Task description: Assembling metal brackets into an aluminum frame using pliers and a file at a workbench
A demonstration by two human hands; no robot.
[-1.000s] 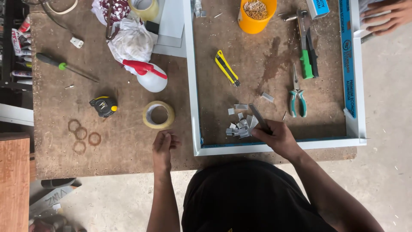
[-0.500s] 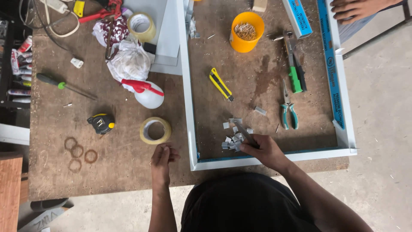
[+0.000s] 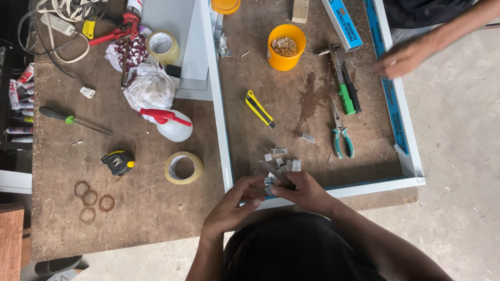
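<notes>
So, quick rundown of the bench:

Piece in hand: small grey metal bracket (image 3: 277, 175), lower middle of the frame, right over the bottom rail of the white frame (image 3: 225, 151).
Right hand (image 3: 307, 193): pinching one end of the bracket between thumb and fingertips.
Left hand (image 3: 233, 209): fingers curled up to the other end, touching it; can't tell how firm that pinch is.
Handling: looks light and stiff, thin bent metal, probably slick with sharpish edges, so I'd grip the flat faces, not the edges.
Spare pile: more grey brackets (image 3: 284, 160) loose just above the hands.
Nearby: yellow utility knife (image 3: 260, 109), teal-handled pliers (image 3: 341, 135), orange cup of screws (image 3: 286, 47), tape roll (image 3: 183, 167).
Other person: a hand (image 3: 401, 58) at upper right, on the frame's right rail.
</notes>
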